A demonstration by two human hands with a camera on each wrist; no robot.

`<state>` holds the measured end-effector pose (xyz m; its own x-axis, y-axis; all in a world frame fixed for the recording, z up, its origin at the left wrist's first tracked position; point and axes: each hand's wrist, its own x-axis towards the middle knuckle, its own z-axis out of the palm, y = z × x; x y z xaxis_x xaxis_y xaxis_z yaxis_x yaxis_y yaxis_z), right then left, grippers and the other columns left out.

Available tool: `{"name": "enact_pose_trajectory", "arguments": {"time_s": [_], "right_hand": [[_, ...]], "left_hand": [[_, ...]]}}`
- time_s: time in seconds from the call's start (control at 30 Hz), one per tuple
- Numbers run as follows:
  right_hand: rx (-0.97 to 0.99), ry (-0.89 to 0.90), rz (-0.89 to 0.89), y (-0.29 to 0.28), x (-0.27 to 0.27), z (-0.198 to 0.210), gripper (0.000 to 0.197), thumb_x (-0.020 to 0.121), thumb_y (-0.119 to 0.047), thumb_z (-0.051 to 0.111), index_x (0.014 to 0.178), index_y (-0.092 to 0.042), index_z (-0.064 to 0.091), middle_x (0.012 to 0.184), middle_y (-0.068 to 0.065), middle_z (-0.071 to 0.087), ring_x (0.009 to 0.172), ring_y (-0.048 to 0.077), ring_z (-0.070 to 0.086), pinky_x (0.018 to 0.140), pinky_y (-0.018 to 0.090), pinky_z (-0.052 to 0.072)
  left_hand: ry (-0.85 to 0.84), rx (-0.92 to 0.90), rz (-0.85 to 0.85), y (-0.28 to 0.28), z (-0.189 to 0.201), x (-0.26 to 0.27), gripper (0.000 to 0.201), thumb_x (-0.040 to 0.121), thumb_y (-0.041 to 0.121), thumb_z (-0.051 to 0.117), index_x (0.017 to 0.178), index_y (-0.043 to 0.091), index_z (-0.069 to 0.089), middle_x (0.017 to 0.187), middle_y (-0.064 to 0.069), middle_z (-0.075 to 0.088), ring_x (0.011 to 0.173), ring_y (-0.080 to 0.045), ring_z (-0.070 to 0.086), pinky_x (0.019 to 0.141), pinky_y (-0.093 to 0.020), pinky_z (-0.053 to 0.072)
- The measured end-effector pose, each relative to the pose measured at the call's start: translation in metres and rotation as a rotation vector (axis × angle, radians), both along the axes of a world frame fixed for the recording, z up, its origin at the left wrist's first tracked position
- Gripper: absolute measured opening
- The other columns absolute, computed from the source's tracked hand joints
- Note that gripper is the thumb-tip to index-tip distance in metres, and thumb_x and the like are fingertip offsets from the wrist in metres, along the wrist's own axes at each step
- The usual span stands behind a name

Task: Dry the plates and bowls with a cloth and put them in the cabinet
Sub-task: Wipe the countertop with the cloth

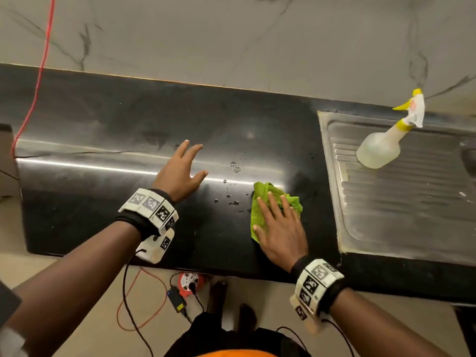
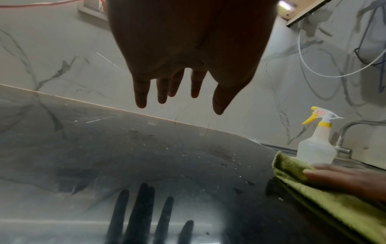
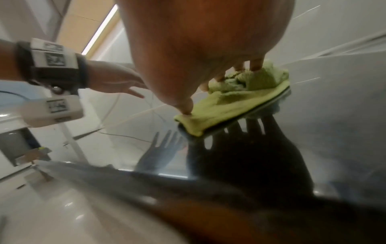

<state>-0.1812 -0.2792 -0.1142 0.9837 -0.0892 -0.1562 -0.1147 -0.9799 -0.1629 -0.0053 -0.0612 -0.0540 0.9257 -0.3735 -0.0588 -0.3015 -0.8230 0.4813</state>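
A green cloth point(image 1: 265, 199) point(image 2: 292, 166) point(image 3: 240, 99) lies on the black countertop point(image 1: 103, 130), left of the sink. My right hand point(image 1: 277, 222) point(image 3: 208, 77) presses flat on the cloth with straight, spread fingers. My left hand point(image 1: 184, 166) point(image 2: 177, 95) hovers open just above the counter to the cloth's left, fingers spread and holding nothing. Water drops point(image 1: 233, 168) dot the counter between the hands. No plate, bowl or cabinet is in view.
A clear spray bottle point(image 1: 381, 148) point(image 2: 317, 148) with a yellow trigger stands on the steel sink drainboard point(image 1: 386, 202) at the right. A red cable point(image 1: 43, 60) hangs down the marble wall at the left. Cables and a charger point(image 1: 177, 300) lie on the floor below.
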Motion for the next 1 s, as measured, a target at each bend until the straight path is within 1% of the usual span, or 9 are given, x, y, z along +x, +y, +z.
{"name": "enact_pose_trajectory", "arguments": {"time_s": [0.13, 0.23, 0.4, 0.53, 0.67, 0.77, 0.83, 0.93, 1.0], "right_hand": [[0.038, -0.012, -0.282, -0.024, 0.042, -0.005, 0.073, 0.093, -0.068, 0.024, 0.156, -0.036, 0.005, 0.164, 0.0, -0.013, 0.15, 0.032, -0.011, 0.114, 0.065, -0.003], [0.032, 0.014, -0.394, -0.03, 0.077, -0.012, 0.075, 0.095, -0.065, 0.029, 0.157, -0.03, 0.005, 0.164, 0.004, -0.016, 0.149, 0.037, -0.014, 0.112, 0.072, 0.001], [-0.04, 0.078, -0.361, 0.001, 0.078, -0.009, 0.064, 0.099, -0.057, 0.023, 0.156, -0.03, 0.015, 0.165, 0.005, -0.009, 0.149, 0.038, -0.003, 0.115, 0.067, 0.008], [0.07, 0.067, -0.051, 0.073, 0.032, -0.009, 0.064, 0.097, -0.054, 0.019, 0.156, -0.035, 0.002, 0.161, -0.001, -0.025, 0.148, 0.032, -0.02, 0.115, 0.065, -0.009], [0.036, 0.021, 0.329, 0.161, -0.001, -0.015, 0.059, 0.096, -0.053, 0.035, 0.152, -0.037, 0.026, 0.166, 0.002, -0.003, 0.15, 0.037, -0.006, 0.11, 0.075, 0.007], [0.067, 0.09, 0.401, 0.166, 0.022, -0.009, 0.054, 0.099, -0.051, 0.028, 0.152, -0.041, 0.021, 0.164, -0.004, -0.011, 0.148, 0.032, -0.02, 0.11, 0.073, -0.006], [0.049, 0.108, 0.325, 0.143, 0.039, -0.006, 0.055, 0.099, -0.052, 0.018, 0.153, -0.041, 0.018, 0.163, -0.005, -0.015, 0.148, 0.031, -0.022, 0.111, 0.071, -0.006], [-0.008, 0.226, 0.028, 0.081, 0.058, -0.001, 0.069, 0.087, -0.061, -0.001, 0.153, -0.045, 0.004, 0.158, -0.007, -0.028, 0.149, 0.029, -0.02, 0.115, 0.067, 0.0], [-0.038, 0.284, -0.187, 0.035, 0.061, 0.005, 0.061, 0.095, -0.063, 0.01, 0.152, -0.047, -0.002, 0.159, -0.007, -0.028, 0.15, 0.029, -0.018, 0.117, 0.065, 0.005]], "left_hand": [[-0.002, -0.014, -0.005, 0.009, 0.0, 0.008, 0.066, 0.094, 0.032, 0.064, 0.152, 0.026, 0.033, 0.165, -0.005, 0.017, 0.144, -0.03, 0.035, 0.11, -0.047, 0.037], [-0.006, -0.043, 0.001, 0.015, 0.001, 0.009, 0.064, 0.094, 0.032, 0.064, 0.151, 0.026, 0.035, 0.164, -0.005, 0.017, 0.143, -0.03, 0.035, 0.11, -0.047, 0.037], [-0.001, -0.059, 0.017, 0.034, -0.001, 0.013, 0.063, 0.094, 0.033, 0.063, 0.151, 0.023, 0.037, 0.163, -0.007, 0.021, 0.144, -0.029, 0.034, 0.113, -0.045, 0.035], [0.047, 0.028, -0.032, 0.047, -0.015, 0.014, 0.062, 0.094, 0.035, 0.062, 0.15, 0.022, 0.038, 0.162, -0.013, 0.024, 0.145, -0.032, 0.031, 0.115, -0.048, 0.032], [0.088, 0.115, 0.01, 0.05, -0.022, 0.022, 0.062, 0.096, 0.041, 0.057, 0.151, 0.023, 0.035, 0.163, -0.014, 0.019, 0.146, -0.033, 0.028, 0.116, -0.051, 0.029], [0.102, 0.188, 0.025, 0.048, -0.019, 0.035, 0.059, 0.098, 0.04, 0.054, 0.151, 0.022, 0.036, 0.163, -0.015, 0.018, 0.143, -0.038, 0.033, 0.113, -0.053, 0.032], [0.117, 0.214, 0.034, 0.051, -0.017, 0.042, 0.058, 0.097, 0.039, 0.055, 0.15, 0.022, 0.037, 0.163, -0.015, 0.017, 0.142, -0.038, 0.033, 0.111, -0.055, 0.034], [0.124, 0.246, 0.049, 0.057, -0.016, 0.051, 0.06, 0.097, 0.042, 0.055, 0.15, 0.024, 0.035, 0.163, -0.014, 0.016, 0.143, -0.037, 0.032, 0.11, -0.059, 0.034], [0.112, 0.265, 0.059, 0.063, -0.014, 0.056, 0.061, 0.096, 0.042, 0.055, 0.15, 0.025, 0.034, 0.162, -0.014, 0.018, 0.142, -0.037, 0.032, 0.109, -0.061, 0.035]]}}
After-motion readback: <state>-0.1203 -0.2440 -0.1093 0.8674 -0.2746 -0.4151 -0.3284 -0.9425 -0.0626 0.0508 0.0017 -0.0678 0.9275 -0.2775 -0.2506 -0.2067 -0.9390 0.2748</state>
